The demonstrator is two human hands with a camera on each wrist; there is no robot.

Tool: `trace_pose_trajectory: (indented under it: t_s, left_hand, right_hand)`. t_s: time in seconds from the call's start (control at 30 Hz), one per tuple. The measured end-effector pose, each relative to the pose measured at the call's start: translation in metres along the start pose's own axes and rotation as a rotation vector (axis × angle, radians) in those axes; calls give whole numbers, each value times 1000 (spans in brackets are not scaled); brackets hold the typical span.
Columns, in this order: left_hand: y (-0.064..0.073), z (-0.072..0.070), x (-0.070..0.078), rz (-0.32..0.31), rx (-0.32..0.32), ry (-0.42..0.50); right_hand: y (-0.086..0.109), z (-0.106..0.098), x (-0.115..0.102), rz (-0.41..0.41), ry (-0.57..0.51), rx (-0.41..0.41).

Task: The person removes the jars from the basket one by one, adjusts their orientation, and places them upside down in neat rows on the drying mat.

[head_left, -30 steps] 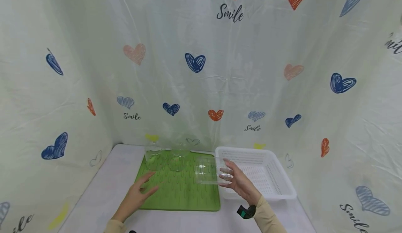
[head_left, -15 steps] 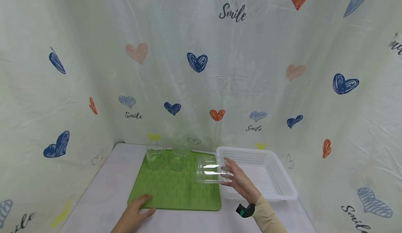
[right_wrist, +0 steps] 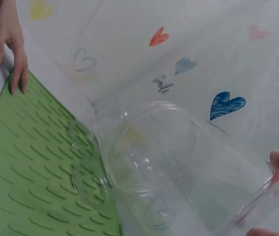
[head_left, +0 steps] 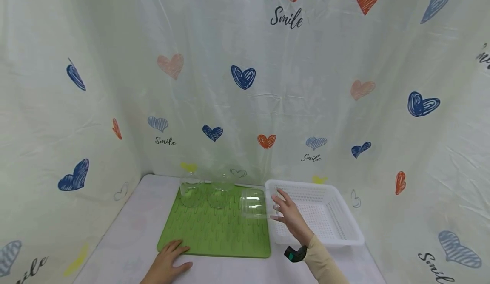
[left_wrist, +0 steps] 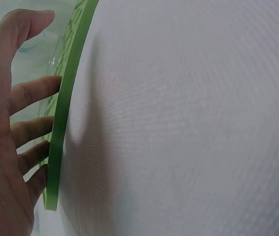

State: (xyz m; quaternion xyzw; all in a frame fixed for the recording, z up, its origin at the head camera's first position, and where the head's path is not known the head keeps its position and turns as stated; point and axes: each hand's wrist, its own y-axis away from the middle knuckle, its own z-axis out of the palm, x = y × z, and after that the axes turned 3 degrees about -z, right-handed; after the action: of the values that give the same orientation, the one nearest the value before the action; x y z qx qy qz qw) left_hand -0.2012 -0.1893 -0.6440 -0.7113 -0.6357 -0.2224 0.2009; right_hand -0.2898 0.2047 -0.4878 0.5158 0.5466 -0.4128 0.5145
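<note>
A clear, wide jar (head_left: 252,204) is held sideways over the right part of a green ridged mat (head_left: 218,239), its open end facing left. My right hand (head_left: 292,218) grips it by the base end, fingers spread round it; in the right wrist view the jar (right_wrist: 193,162) fills the middle. My left hand (head_left: 168,262) rests on the mat's front left corner. In the left wrist view, this hand's fingers (left_wrist: 34,93) lie over the mat's edge (left_wrist: 63,128), fairly straight and spread. Two more clear vessels, a left one (head_left: 191,194) and a right one (head_left: 218,197), stand at the mat's back left.
A white perforated plastic basket (head_left: 357,235) stands right of the mat, behind my right hand. A white cloth (head_left: 130,228) covers the table. A pale curtain (head_left: 268,114) printed with hearts hangs behind and at both sides.
My left hand has moved down and back from above the mat onto its front left corner. The mat's front left corner now shows. The held jar has shifted up slightly.
</note>
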Motion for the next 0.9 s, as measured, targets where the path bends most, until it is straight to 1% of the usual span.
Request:
trace_pose_trajectory:
  t_s: [0.13, 0.23, 0.33, 0.43, 0.5, 0.6, 0.63, 0.77, 0.9]
  left_hand:
    - [1, -2, 1, 16, 7, -14]
    - [1, -4, 2, 15, -5, -12]
    - [1, -6, 3, 9, -18, 4]
    - [1, -7, 5, 7, -22, 21]
    - [1, -7, 5, 10, -20, 29]
    - [0, -7, 5, 18, -16, 37]
    - [-1, -7, 5, 20, -17, 38]
    - [-2, -5, 3, 20, -24, 47]
    - [-3, -5, 1, 3, -35, 51]
  right_hand:
    - [-9, 4, -4, -58, 103, 65]
    - [-17, 8, -6, -89, 165, 98]
    - [-25, 15, -5, -122, 273, 143]
    - [-34, 21, -4, -190, 392, 187]
    - [-40, 25, -4, -249, 462, 208]
    - [-49, 32, -3, -317, 510, 206]
    - [-53, 34, -2, -322, 516, 202]
    - [-65, 43, 2, -312, 556, 177]
    - [-75, 52, 7, -305, 634, 157]
